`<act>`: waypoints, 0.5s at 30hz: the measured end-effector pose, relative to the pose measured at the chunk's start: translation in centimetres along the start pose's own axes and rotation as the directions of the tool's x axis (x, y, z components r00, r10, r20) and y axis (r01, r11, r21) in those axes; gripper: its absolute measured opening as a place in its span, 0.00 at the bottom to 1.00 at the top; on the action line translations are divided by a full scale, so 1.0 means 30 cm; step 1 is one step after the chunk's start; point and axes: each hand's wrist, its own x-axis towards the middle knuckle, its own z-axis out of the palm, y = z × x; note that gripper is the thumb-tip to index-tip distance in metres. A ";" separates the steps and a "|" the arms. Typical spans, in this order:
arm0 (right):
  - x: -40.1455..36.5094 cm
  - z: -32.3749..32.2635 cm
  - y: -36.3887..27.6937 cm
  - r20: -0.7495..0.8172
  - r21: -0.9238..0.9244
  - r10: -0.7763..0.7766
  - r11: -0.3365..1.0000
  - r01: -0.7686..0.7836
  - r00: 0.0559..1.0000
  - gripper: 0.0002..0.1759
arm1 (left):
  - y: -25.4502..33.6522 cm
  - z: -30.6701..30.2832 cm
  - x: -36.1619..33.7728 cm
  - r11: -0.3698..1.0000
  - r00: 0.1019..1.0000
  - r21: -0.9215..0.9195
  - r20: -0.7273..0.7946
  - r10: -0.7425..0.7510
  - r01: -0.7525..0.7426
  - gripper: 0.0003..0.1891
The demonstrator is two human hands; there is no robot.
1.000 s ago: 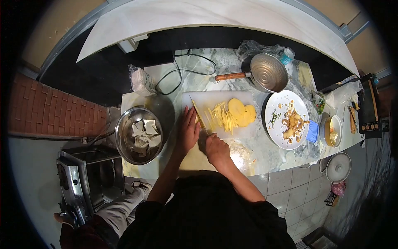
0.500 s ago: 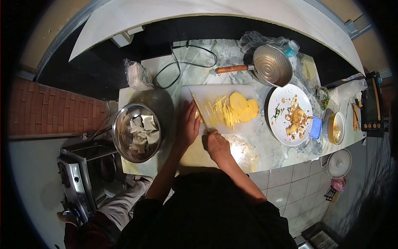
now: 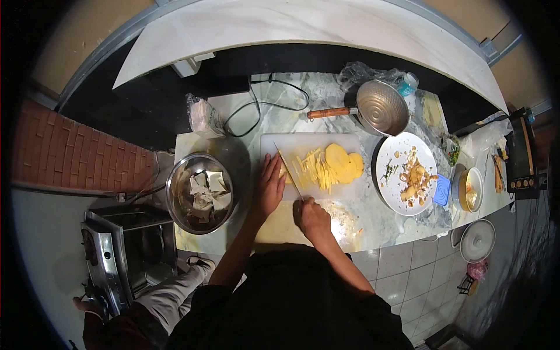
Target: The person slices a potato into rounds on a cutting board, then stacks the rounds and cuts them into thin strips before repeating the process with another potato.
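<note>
My right hand [image 3: 314, 219] is closed around the handle of a kitchen knife [image 3: 290, 173], whose blade slants across a white cutting board [image 3: 273, 140]. Just left of the blade, my left hand [image 3: 270, 188] presses down on yellow potato slices [image 3: 283, 171], mostly hidden beneath its fingers. Its fingertips are close to the blade. To the right of the knife lies a pile of thin potato strips [image 3: 315, 169], some apart near the blade. Several round potato slices [image 3: 338, 157] overlap at the board's right side.
On the left stands a steel bowl [image 3: 170, 201] holding pale, sheet-like pieces. A white plate [image 3: 391, 195] with peelings and a wooden-handled saucepan [image 3: 382, 108] are right. A black cable [image 3: 256, 105] loops behind the board. Another person's leg [image 3: 169, 297] shows at lower left.
The view has tilted, so the counter sits lower in the picture. Both hands and the knife keep nearly the same place on the board.
</note>
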 end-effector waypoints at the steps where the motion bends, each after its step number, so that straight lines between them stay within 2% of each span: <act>1: -0.012 -0.019 -0.004 0.037 -0.012 0.031 0.999 -0.030 0.999 0.20 | 0.004 -0.005 0.002 1.000 1.000 0.000 0.010 0.000 0.000 0.26; 4: -0.035 -0.037 0.017 0.070 -0.016 0.082 0.997 -0.081 0.994 0.21 | 0.007 -0.006 -0.001 1.000 1.000 -0.016 -0.018 -0.008 0.008 0.26; 8: -0.047 -0.067 0.032 0.068 -0.007 0.051 0.999 -0.050 0.996 0.21 | 0.023 -0.020 0.000 0.999 0.998 -0.043 -0.054 -0.019 0.016 0.26; 10: -0.048 -0.074 0.018 -0.036 0.093 0.028 0.995 -0.025 0.999 0.19 | 0.016 -0.018 -0.004 0.999 0.999 -0.029 -0.032 -0.028 0.027 0.26; 11: -0.044 -0.083 0.009 -0.036 0.093 0.026 0.995 -0.022 0.999 0.19 | 0.012 -0.015 -0.005 0.999 0.999 -0.027 -0.034 -0.028 0.027 0.26; 13: -0.029 -0.109 -0.013 0.108 -0.003 0.056 0.998 -0.056 0.993 0.19 | 0.014 -0.012 -0.005 0.999 0.999 -0.015 -0.014 -0.044 0.044 0.26; 15: -0.016 -0.121 -0.039 0.100 0.012 0.044 0.999 -0.046 0.994 0.19 | 0.019 -0.014 -0.005 0.999 0.999 -0.025 -0.017 -0.039 0.039 0.25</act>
